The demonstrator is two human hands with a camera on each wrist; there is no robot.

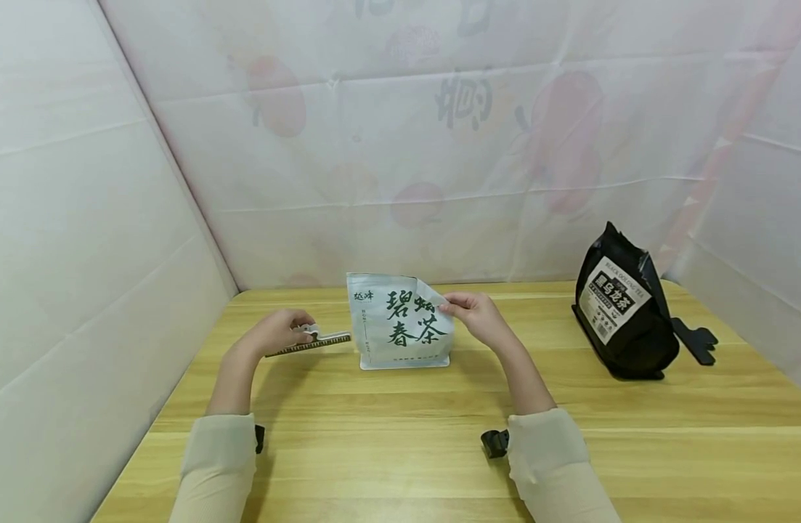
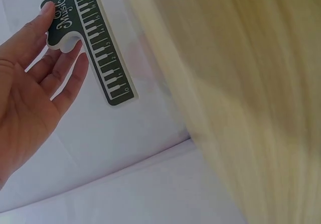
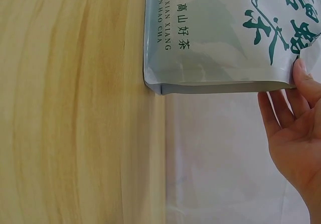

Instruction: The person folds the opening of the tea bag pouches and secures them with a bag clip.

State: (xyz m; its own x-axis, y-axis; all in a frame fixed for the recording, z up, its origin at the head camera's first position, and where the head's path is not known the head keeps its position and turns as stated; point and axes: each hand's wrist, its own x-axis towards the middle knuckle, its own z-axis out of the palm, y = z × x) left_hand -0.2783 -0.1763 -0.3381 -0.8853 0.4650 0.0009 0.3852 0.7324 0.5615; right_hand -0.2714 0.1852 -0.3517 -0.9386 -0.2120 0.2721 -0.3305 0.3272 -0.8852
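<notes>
A pale tea bag with dark green Chinese lettering stands upright near the middle of the wooden table. Its upper right edge is pinched between the thumb and fingers of my right hand, and the corner there folds inward. In the right wrist view, the thumb lies on the printed front of the bag. To the left of the bag, my left hand holds a long clip by its handle. The clip is dark green with a piano-key pattern and the word "Music", and its far end points toward the bag.
A black tea bag with a white label stands at the right of the table. Behind it, a flat black piece with a wavy edge sticks out to the right. Pale cloth walls in the back and sides.
</notes>
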